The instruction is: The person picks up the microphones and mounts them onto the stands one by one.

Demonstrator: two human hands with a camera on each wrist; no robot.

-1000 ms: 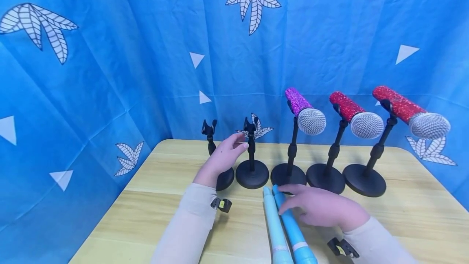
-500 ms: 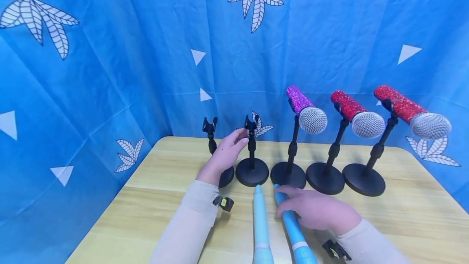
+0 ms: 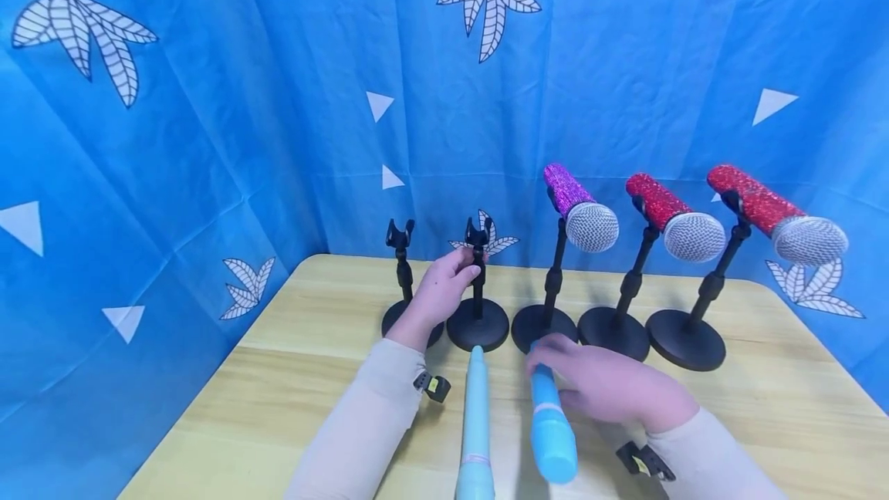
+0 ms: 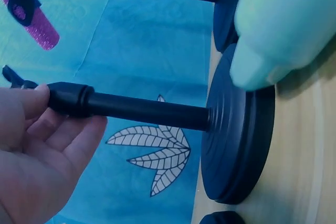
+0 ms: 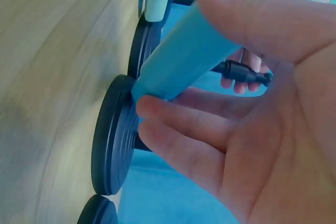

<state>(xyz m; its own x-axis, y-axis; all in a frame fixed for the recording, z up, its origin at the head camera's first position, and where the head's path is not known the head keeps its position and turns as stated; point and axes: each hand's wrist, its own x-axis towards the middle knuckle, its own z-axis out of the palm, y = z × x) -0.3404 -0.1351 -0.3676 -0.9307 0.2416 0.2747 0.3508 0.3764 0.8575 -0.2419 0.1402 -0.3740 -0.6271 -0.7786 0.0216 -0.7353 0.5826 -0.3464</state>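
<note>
My left hand grips the upper pole of an unloaded black microphone stand. In the left wrist view, the thumb and fingers close around the pole just below its clip. My right hand holds a blue microphone between thumb and fingers, its head lifted toward me. The narrow tail end points at the base of the third stand, as the right wrist view shows. A mint-green microphone lies between my arms, its tail near the base of the gripped stand.
Another unloaded stand is at the left. To the right, three stands carry a purple glitter microphone and two red ones, the nearer red microphone and the far-right red microphone. A blue patterned curtain hangs behind the wooden table.
My left hand has moved right onto the stand's pole. My right hand has taken hold of the blue microphone and raised its head. The mint-green one has shifted left, apart from it.
</note>
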